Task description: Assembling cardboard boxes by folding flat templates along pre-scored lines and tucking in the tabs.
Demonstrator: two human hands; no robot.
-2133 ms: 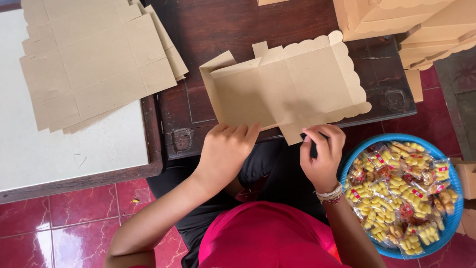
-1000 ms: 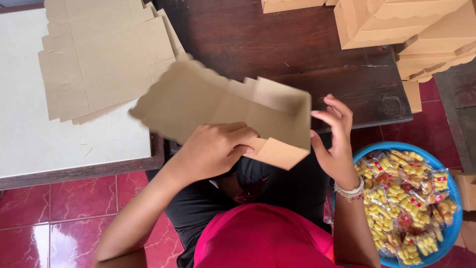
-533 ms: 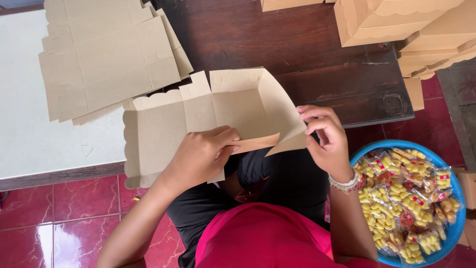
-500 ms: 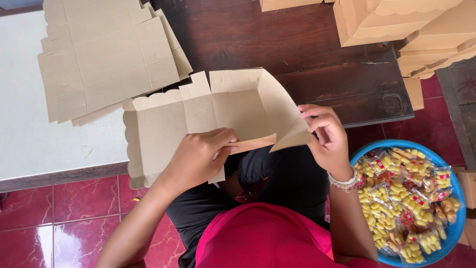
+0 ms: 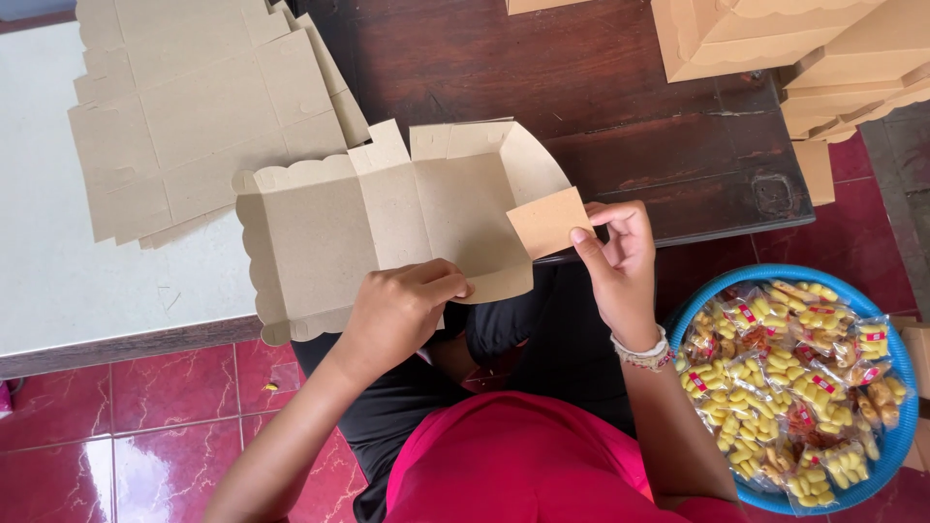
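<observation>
At the far left, a stack of flat cardboard blanks (image 5: 194, 107) lies on a pale tabletop (image 5: 58, 281), well apart from both hands. Just right of it, held over the person's lap at the near edge of the dark wooden tabletop (image 5: 581, 87), is the half-folded cardboard box (image 5: 387, 223), its scalloped lid panel spread out to the left and its side walls partly raised at the right. The left hand (image 5: 397, 310) grips the box's near edge, fingers (image 5: 441, 286) curled closed over the card with the thumb seemingly underneath, though that part is hidden. Further right, the right hand (image 5: 620, 261) pinches the box's small square side flap (image 5: 547, 221) between thumb and fingertips, fingers narrow. At the top right stand finished folded boxes (image 5: 775, 39). At the lower right, on the red tiled floor, sits a blue basin (image 5: 901, 426) of small snack packets (image 5: 794, 387).
</observation>
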